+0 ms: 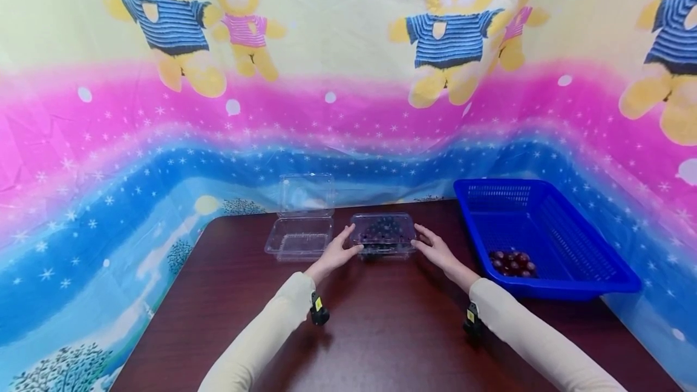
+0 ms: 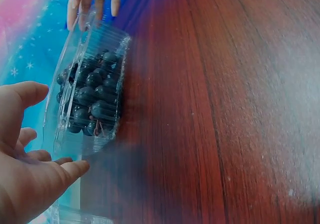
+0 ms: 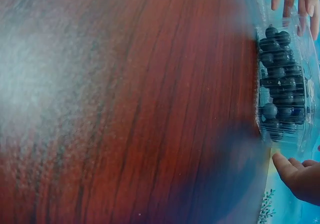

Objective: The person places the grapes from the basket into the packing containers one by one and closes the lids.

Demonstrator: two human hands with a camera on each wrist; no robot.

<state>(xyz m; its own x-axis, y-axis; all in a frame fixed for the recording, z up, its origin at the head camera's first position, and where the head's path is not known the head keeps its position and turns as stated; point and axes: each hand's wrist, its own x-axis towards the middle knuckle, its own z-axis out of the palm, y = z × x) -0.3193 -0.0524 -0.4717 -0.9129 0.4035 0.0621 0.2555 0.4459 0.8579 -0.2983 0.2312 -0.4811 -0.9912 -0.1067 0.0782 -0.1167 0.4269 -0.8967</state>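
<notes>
A clear plastic clamshell box [image 1: 402, 222], its lid down, sits on the table between both hands. Dark grapes [image 2: 97, 92] fill it, seen through the plastic in all three views. My left hand [image 1: 334, 253] is at the box's left end, thumb and fingers spread apart beside the wall in the left wrist view. At the opposite end is my right hand [image 1: 438, 253], with extended fingers right at the edge. In the right wrist view part of the right hand [image 3: 302, 179] shows just below the box.
Left of the grape box stands a second clear clamshell [image 1: 299, 241], lid raised and nothing inside. A blue plastic basket [image 1: 566, 241] on the right holds a bunch of reddish grapes [image 1: 513, 264] in its near corner. Behind the dark wooden table [image 1: 381, 331] hangs a printed bear curtain [image 1: 327, 120].
</notes>
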